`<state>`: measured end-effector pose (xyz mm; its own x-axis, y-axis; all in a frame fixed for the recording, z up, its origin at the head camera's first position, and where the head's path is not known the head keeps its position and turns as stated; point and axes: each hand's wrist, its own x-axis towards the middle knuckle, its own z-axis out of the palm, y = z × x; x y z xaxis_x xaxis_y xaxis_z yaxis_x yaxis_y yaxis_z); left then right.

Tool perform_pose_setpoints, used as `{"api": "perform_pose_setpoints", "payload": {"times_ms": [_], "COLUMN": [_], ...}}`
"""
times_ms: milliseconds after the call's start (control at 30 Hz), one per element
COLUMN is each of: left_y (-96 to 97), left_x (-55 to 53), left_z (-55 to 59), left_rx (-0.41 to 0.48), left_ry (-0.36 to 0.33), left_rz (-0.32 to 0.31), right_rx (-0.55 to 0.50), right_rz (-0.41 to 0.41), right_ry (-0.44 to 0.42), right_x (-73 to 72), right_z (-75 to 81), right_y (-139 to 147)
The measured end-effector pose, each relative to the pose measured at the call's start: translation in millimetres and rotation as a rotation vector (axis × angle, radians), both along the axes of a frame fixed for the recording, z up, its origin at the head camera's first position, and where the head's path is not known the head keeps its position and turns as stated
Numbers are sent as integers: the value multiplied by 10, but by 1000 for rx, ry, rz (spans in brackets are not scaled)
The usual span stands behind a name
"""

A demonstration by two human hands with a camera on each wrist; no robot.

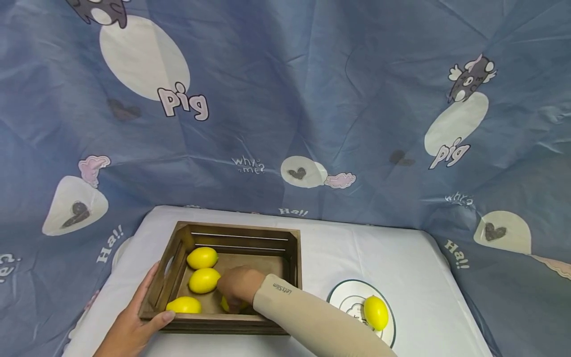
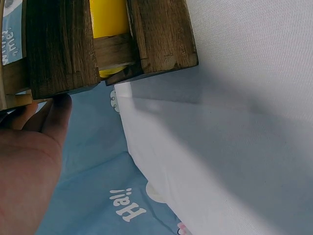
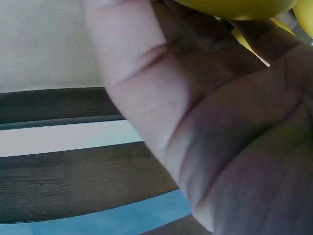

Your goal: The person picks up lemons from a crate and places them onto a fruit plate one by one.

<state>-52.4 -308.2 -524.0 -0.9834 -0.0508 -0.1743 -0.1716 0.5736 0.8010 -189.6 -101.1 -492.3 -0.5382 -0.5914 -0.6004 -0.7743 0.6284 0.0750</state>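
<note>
A brown wooden slatted crate point(image 1: 223, 324) stands on the white cloth with several yellow lemons inside. My left hand point(image 1: 134, 322) holds its front left corner, thumb over the front rim and fingers along the left side. Dark slats sit right at those fingertips point(image 2: 60, 102) in the left wrist view. Inside the crate my right hand point(image 1: 241, 286) reaches down with its fingers around a lemon point(image 1: 225, 304), which they partly hide. That lemon point(image 3: 239, 7) shows at the palm's far edge in the right wrist view. Three other lemons lie along the crate's left side, the middle lemon point(image 1: 204, 281) close by my right hand.
Right of the crate, a white plate point(image 1: 345, 292) with a dark green rim carries one lemon point(image 1: 376, 313). My right forearm, in a beige sleeve point(image 1: 312, 317), crosses the crate's front right corner. A blue printed cloth point(image 1: 357, 99) hangs behind the table.
</note>
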Motion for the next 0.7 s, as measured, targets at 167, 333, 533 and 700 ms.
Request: {"api": "perform_pose_setpoints", "payload": {"times_ms": [167, 333, 533, 700], "left_y": [9, 2, -12, -8], "left_x": [0, -6, -3, -8], "left_z": [-3, -1, -7, -7], "left_rx": [-6, -6, -22, -14], "left_ry": [8, 6, -15, -2], "left_rz": [1, -2, -4, -9], "right_rx": [-8, -32, -76, -123], "right_rz": [-10, -46, -93, -22], "right_ry": [-28, -75, -116, -114], "right_x": [-28, -76, -102, -113], "right_z": [39, 98, 202, 319], "right_y": [37, 87, 130, 204]}}
